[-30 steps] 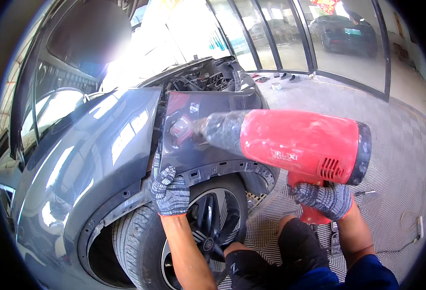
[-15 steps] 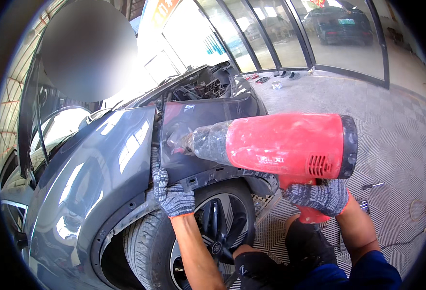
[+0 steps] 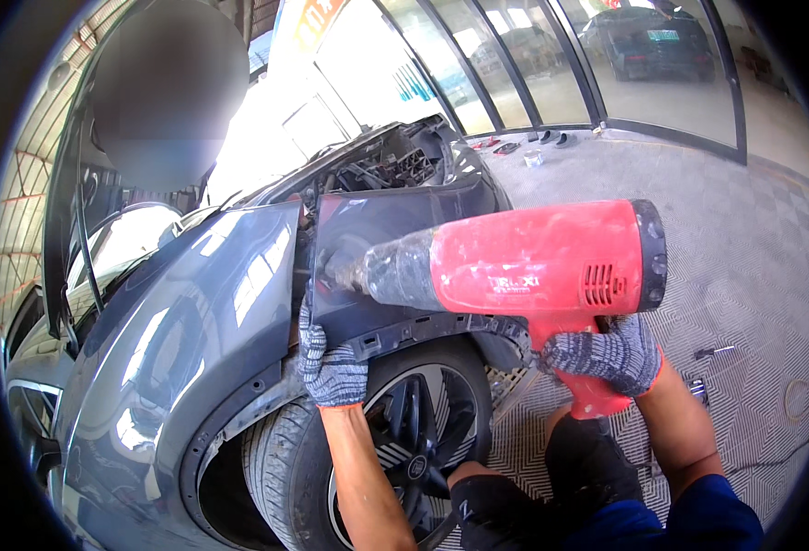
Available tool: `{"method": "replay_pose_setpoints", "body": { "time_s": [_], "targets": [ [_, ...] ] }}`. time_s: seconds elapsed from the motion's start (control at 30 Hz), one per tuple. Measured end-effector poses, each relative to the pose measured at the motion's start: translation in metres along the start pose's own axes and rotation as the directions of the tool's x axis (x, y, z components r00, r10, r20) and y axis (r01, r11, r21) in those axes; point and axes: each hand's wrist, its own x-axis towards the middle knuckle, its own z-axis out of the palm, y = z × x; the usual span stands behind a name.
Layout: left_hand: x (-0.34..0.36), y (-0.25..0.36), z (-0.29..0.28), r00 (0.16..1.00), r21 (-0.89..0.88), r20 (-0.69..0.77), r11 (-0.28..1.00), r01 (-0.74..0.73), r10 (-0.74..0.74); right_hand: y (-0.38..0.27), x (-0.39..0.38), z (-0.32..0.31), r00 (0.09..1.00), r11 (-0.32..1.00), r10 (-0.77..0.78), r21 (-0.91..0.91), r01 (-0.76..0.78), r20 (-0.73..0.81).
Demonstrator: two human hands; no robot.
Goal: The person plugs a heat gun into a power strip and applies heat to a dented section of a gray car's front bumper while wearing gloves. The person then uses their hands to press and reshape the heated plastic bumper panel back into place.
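Note:
A red heat gun point(image 3: 533, 257) with a dark, worn nozzle lies across the middle of the view. My right hand point(image 3: 606, 354), in a grey knitted glove, is wrapped around its handle. The nozzle tip points left at the side of the dark grey front bumper point(image 3: 391, 207); the exact distance between them cannot be told. My left hand point(image 3: 336, 372), gloved alike, grips the bumper's edge above the wheel arch, with its fingers reaching up into the gap and partly hidden. Left of that gap is the glossy grey fender point(image 3: 184, 321).
Below my left hand stands the front wheel point(image 3: 414, 432) with black spokes. The engine bay point(image 3: 391, 170) is exposed. On the patterned floor lie a screwdriver-like tool point(image 3: 715, 352), a cable point(image 3: 772, 459) and a small tub point(image 3: 534, 158). Glass doors point(image 3: 671, 119) stand behind.
The heat gun's rear end has shifted slightly left and up with my right hand. My left hand stays at the bumper edge, its fingers a little lower in the gap. The view has shifted slightly.

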Motion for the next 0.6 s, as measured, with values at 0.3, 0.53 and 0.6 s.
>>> {"method": "replay_pose_setpoints", "body": {
  "time_s": [0.3, 0.53, 0.6],
  "targets": [
    [-0.004, -0.003, 0.007, 1.000, 0.084, -0.019, 0.996, 0.002, 0.000, -0.002, -0.004, -0.020, 0.896, 0.778, -0.374, -0.445, 0.444, 0.239],
    [-0.004, -0.002, -0.006, 0.999, 0.062, -0.049, 0.998, 0.025, -0.022, -0.012, -0.003, -0.012, 0.948, 0.867, -0.275, -0.385, 0.316, 0.160],
    [-0.007, 0.001, -0.009, 0.997, 0.031, -0.061, 0.998, 0.053, -0.051, -0.020, -0.001, -0.007, 0.961, 0.909, -0.253, -0.312, 0.275, 0.112]
  ]
}}
